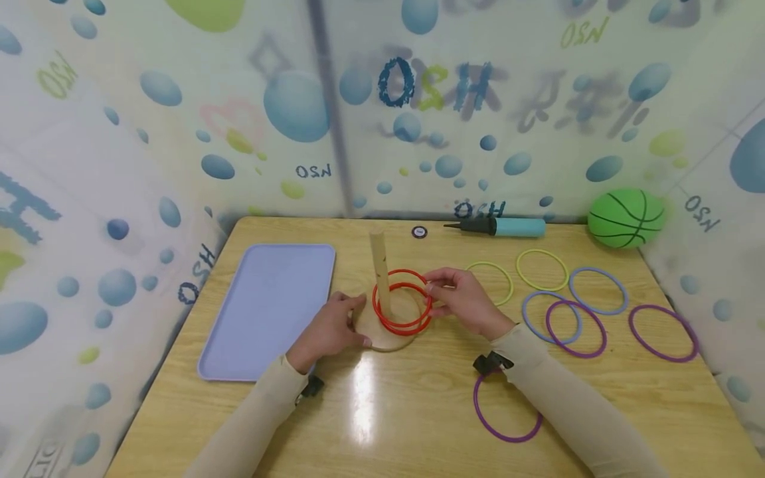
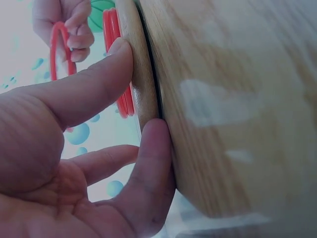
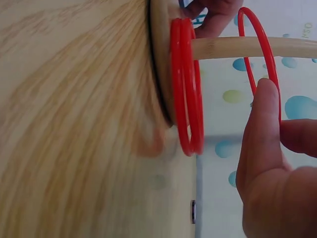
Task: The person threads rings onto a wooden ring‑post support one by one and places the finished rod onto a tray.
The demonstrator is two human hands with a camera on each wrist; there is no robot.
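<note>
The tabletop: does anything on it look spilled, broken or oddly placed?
Nothing looks spilled or broken. One purple ring lies apart from the other loose rings, partly hidden by the right sleeve, so it looks slightly stray.

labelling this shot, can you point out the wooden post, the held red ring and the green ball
Wooden post [image 1: 381,272]: head view, about halfway up its shaft.
Held red ring [image 3: 270,57]: right wrist view, on its rim.
Green ball [image 1: 627,218]: head view, middle of its visible side.
</note>
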